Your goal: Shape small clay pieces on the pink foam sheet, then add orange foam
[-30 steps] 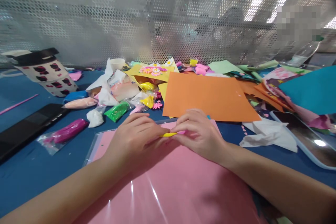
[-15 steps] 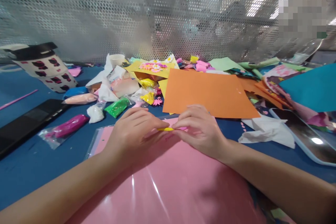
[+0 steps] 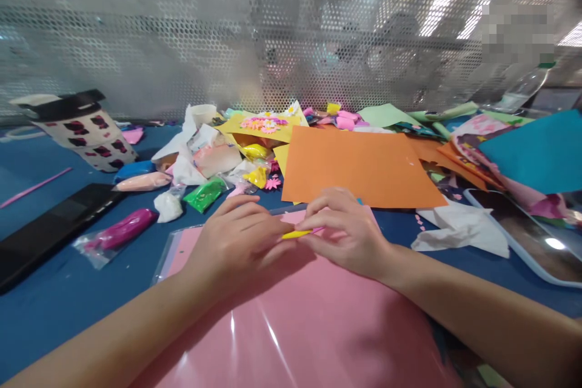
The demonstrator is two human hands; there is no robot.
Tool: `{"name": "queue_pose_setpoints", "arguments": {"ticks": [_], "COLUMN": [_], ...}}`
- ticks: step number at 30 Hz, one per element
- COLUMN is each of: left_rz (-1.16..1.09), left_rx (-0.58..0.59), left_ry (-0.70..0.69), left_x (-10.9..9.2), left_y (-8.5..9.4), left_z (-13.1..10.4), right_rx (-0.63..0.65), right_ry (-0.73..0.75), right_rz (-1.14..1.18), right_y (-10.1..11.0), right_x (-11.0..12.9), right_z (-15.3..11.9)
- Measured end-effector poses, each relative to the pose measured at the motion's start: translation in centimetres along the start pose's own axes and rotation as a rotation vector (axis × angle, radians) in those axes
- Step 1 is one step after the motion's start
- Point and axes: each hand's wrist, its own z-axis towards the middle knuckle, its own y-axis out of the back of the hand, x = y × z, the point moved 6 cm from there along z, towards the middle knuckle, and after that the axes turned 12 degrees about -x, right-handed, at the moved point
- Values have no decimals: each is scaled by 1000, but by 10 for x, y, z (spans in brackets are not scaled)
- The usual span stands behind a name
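Observation:
A thin yellow strip (image 3: 296,234) of what looks like clay lies between my hands, over a pink sheet (image 3: 291,309) in a clear sleeve. My left hand (image 3: 243,233) pinches its left end with thumb and forefinger. At the other end, the fingertips of my right hand (image 3: 343,230) close on the strip. A little pink or purple piece shows beside the right fingertips; its shape is partly hidden. Just beyond my right hand is an orange sheet (image 3: 354,163).
Bagged clay in magenta (image 3: 120,230), white (image 3: 168,206) and green (image 3: 204,194) lies left. A patterned cup (image 3: 97,136) and black case (image 3: 50,224) stand farther left. Right are a crumpled tissue (image 3: 459,230), a phone (image 3: 531,236) and blue paper (image 3: 541,151). Behind rises a perforated metal screen (image 3: 204,36).
More of the yellow strip shows between my fingertips, and it tilts slightly up to the right. The view has shifted a little, so most things appear slightly lower.

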Motion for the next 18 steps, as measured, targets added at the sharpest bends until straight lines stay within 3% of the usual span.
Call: {"name": "queue_pose_setpoints", "arguments": {"ticks": [13,18], "left_rz": [-12,-134], "left_rx": [-31,43], "left_ry": [-20,141], "left_x": [3,9], "left_y": [3,-1], "left_z": [-1,-1], "right_rx": [7,-41], "right_ry": [-24,10], "right_rz": [12,-18], "right_y": [-3,1], "right_x": [0,0], "right_z": [-1,1]}}
